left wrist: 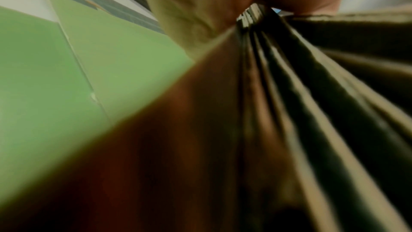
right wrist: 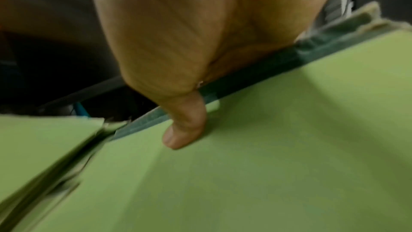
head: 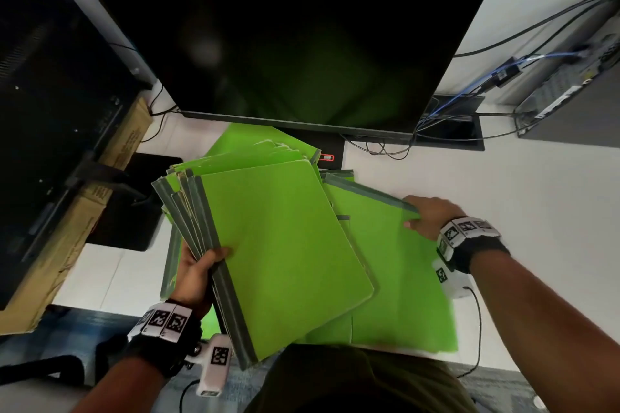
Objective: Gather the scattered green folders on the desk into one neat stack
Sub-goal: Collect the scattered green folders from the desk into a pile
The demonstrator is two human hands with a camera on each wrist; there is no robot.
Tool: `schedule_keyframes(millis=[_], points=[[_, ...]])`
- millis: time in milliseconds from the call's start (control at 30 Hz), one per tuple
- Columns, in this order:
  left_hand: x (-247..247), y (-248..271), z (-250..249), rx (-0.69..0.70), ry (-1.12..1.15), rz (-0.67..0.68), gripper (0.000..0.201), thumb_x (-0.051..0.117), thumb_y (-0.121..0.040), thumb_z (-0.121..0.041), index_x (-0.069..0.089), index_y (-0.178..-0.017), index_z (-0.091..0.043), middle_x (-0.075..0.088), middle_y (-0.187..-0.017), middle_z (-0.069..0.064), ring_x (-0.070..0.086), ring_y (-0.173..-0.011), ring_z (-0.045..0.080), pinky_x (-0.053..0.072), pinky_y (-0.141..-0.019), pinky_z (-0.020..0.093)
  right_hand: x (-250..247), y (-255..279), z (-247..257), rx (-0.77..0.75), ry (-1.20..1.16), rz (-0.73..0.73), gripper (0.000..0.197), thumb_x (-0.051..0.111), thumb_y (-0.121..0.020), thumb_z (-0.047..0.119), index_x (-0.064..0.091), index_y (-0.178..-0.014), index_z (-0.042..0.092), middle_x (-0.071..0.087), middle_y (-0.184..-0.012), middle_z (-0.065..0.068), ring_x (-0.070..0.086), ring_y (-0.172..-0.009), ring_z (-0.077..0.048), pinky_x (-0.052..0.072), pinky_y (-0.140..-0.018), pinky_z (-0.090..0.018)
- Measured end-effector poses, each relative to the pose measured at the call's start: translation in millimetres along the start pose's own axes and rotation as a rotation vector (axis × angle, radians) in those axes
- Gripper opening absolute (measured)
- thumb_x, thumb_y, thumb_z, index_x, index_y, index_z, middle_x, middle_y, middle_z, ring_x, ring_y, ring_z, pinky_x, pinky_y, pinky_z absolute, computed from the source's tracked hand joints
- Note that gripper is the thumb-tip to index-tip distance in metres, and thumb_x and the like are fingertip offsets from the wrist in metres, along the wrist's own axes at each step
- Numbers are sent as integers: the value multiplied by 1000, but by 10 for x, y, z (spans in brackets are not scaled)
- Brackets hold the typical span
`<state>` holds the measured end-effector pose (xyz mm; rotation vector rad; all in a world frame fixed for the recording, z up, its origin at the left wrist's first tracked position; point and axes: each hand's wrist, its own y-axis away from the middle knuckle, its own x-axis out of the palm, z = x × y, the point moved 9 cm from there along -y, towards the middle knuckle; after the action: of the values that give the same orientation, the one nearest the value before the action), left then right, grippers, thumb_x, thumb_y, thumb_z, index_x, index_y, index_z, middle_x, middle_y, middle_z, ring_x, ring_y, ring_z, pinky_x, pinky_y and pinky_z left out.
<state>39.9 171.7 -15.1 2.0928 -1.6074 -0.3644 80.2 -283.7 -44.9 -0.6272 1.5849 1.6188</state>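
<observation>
The person's left hand (head: 194, 275) clenches a fanned bundle of green folders (head: 278, 245) by their grey spines, thumb on top, holding it tilted above the white desk (head: 520, 194). The right hand (head: 431, 216) pinches the grey spine edge of a loose folder (head: 402, 278) lying flat just beside the bundle, thumb pressed on its cover. More folders lie beneath, near the monitor (head: 285, 43). Gathering appears midway; next, the loose folder likely needs lifting onto the bundle, spines aligned.

Dark monitor (head: 285, 43), tangled cables (head: 385, 147)
</observation>
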Motion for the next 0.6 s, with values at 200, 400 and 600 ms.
schedule_keyframes(millis=[200,400,600], points=[[31,-61,44,-4,10,2,47,53,-83,11,47,-126,-7,61,-100,16,65,-77,26,54,-69,39,-1177,433,-311,87,218,-389,53,49,-88,41,38,-140,44,59,-128,-5,54,-117,-25,37,-99,-39],[206,-165,15,23,8,19,41,55,-81,12,54,-99,-25,62,-87,9,65,-63,17,56,-56,31,-2178,1357,298,-143,305,-912,43,55,-87,31,56,-130,33,65,-89,-13,56,-90,-33,33,-86,-44],[367,-217,-87,41,-9,68,41,53,-82,14,52,-102,-21,66,-79,3,65,-60,15,54,-53,28,-2076,1800,1668,-762,481,-819,28,47,-89,48,68,-107,44,54,-71,12,47,-79,-20,34,-83,-39]])
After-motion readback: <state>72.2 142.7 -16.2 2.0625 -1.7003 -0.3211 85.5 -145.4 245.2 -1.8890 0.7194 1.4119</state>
